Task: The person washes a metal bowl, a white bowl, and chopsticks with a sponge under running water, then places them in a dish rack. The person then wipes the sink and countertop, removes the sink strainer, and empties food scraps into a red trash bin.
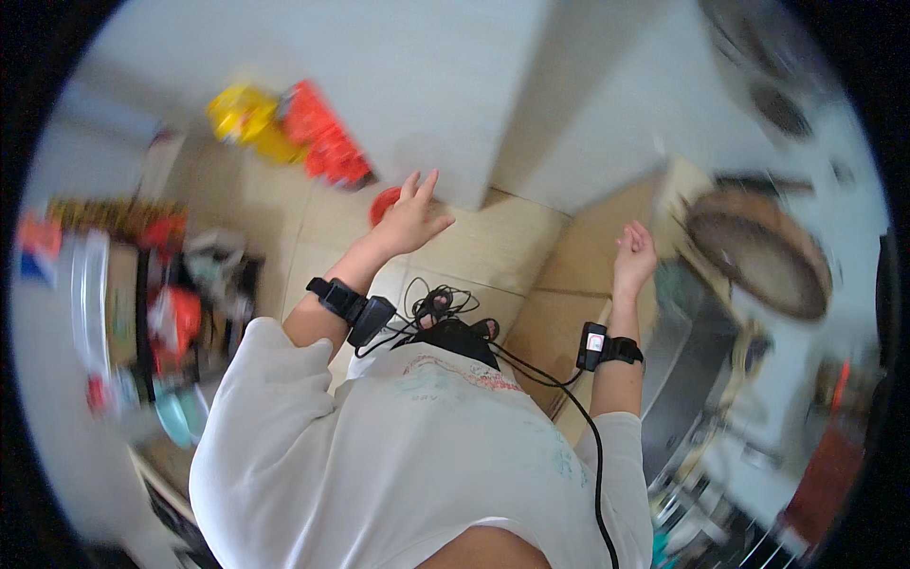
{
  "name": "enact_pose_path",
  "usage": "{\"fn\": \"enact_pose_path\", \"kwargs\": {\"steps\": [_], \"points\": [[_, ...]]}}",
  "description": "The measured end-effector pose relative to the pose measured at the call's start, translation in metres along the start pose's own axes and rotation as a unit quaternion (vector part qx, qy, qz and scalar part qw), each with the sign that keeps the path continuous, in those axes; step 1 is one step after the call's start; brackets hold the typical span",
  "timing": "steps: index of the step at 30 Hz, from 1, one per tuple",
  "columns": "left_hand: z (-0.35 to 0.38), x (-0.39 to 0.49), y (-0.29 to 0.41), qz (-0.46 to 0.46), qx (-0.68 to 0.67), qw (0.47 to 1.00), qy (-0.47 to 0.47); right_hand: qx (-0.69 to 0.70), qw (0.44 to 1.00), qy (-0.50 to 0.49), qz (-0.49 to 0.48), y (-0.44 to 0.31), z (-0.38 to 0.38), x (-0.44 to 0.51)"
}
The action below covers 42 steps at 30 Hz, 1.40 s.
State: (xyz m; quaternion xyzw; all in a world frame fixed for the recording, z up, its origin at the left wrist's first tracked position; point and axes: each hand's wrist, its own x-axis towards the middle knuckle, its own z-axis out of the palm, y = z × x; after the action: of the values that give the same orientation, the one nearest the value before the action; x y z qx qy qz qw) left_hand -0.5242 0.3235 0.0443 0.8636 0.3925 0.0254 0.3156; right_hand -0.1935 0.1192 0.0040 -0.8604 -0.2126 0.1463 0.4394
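My left hand reaches forward over the tiled floor, fingers spread, holding nothing. Partly behind it on the floor is a small red round object; my hand hides the rest, so its kind is unclear. My right hand is raised beside the counter at the right, its fingers curled together with nothing visible in them. Close to that hand is a large round brown pan-like vessel, tilted near the wall. Each forearm wears a black strapped device, the left one and the right one, with black cables attached.
A red plastic bag and a yellow one are by the white wall. Blurred shelves of goods stand left. Loose black cable lies around my feet. A grey metal surface, possibly a sink, runs along the right.
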Motion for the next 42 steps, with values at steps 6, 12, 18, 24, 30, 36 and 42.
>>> {"fn": "enact_pose_path", "kwargs": {"steps": [6,12,18,24,30,36,42], "points": [[-0.04,-0.044,-0.092,-0.245,-0.077,0.952,0.168,-0.2,0.963,-0.115,-0.136,-0.015,0.166,0.064],[-0.06,-0.124,-0.147,-0.341,-0.104,0.857,0.372,-0.203,0.921,-0.333,-0.019,0.022,0.314,0.105],[-0.066,-0.151,-0.226,-0.389,-0.255,0.775,0.429,-0.334,0.827,-0.453,-0.001,0.024,0.444,0.116],[-0.131,-0.138,-0.348,-0.368,-0.283,0.768,0.441,-0.167,0.874,-0.446,-0.098,-0.07,0.549,0.076],[-0.23,-0.017,-0.442,-0.286,-0.27,0.804,0.446,-0.213,0.854,-0.465,-0.097,-0.197,0.702,0.096],[-0.369,0.086,-0.51,-0.297,-0.255,0.791,0.471,-0.086,0.816,-0.555,-0.138,-0.397,0.88,0.096],[-0.477,0.153,-0.573,-0.266,-0.249,0.78,0.509,-0.044,0.773,-0.56,-0.295,-0.578,1.01,0.09]]}}
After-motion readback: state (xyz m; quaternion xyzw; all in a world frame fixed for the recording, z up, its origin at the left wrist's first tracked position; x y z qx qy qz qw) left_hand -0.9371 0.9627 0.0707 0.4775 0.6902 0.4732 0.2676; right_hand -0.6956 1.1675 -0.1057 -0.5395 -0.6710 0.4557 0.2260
